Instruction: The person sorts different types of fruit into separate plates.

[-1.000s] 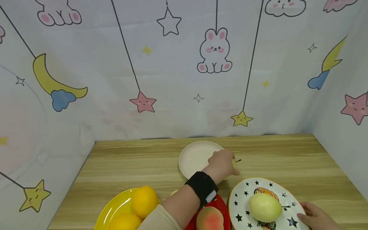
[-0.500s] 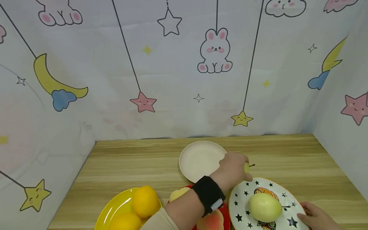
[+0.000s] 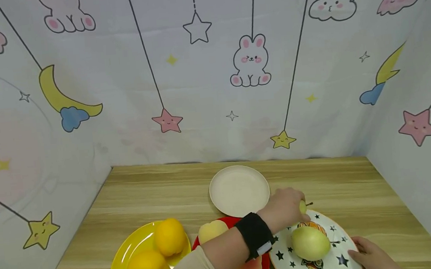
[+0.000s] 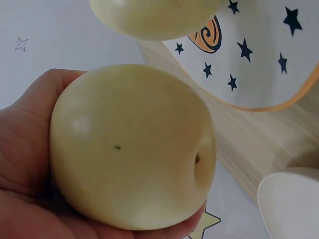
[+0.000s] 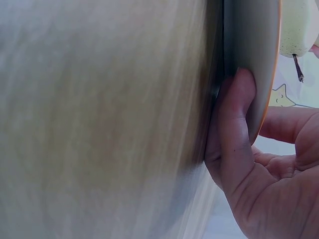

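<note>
My left hand (image 3: 285,207) holds a pale yellow pear (image 4: 132,149), its fingers and palm wrapped around the fruit. In the head view the hand hides most of this pear, leaving a bit of skin and the dark stem showing. It hangs over the far rim of a white plate (image 3: 288,267) with dark stars and an orange edge. A second pear (image 3: 310,243) lies on that plate. My right hand (image 3: 372,254) grips the plate's right rim, with the thumb on top and fingers (image 5: 234,129) underneath, close to the wooden table.
A cream plate (image 3: 239,191) sits behind the left forearm. To the left, a yellow plate (image 3: 123,253) bears two oranges (image 3: 146,268). Between them a red plate (image 3: 266,266) with peaches (image 3: 212,230) is partly covered by the forearm. A printed cloth (image 3: 211,88) stands behind the table.
My left hand has carried the pear rightward and nearer, from beside the cream plate to over the star plate. The right hand and the plates stay put.
</note>
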The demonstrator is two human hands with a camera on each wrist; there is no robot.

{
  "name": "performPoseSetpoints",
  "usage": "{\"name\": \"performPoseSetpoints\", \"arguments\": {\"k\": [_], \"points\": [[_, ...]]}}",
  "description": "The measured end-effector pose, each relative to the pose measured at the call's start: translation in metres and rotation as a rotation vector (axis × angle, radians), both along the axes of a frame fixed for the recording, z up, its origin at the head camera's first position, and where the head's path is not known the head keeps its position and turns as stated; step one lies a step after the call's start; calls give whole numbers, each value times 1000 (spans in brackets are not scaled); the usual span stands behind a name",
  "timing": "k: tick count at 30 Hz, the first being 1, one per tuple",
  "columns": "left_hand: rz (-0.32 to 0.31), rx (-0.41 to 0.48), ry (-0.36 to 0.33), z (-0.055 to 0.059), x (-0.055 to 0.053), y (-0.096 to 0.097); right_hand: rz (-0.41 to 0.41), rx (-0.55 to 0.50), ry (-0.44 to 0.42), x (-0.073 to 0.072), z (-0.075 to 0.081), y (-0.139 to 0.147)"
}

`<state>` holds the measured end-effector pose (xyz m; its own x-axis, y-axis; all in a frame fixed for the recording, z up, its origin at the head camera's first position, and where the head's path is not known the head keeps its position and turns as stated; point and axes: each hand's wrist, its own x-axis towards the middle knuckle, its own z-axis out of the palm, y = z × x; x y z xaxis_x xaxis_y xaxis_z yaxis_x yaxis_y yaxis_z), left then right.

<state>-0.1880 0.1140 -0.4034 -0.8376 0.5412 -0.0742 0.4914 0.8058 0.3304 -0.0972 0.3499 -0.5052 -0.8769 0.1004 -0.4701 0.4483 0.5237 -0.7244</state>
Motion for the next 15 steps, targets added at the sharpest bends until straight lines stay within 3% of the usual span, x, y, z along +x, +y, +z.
{"name": "performPoseSetpoints", "arguments": {"k": [9,15], "points": [[32,-104,-30,-6,5,17,0,1,5,1,3,-3],[50,-119,-31,-11,6,20,30,13,23,3,2,-1]]}}
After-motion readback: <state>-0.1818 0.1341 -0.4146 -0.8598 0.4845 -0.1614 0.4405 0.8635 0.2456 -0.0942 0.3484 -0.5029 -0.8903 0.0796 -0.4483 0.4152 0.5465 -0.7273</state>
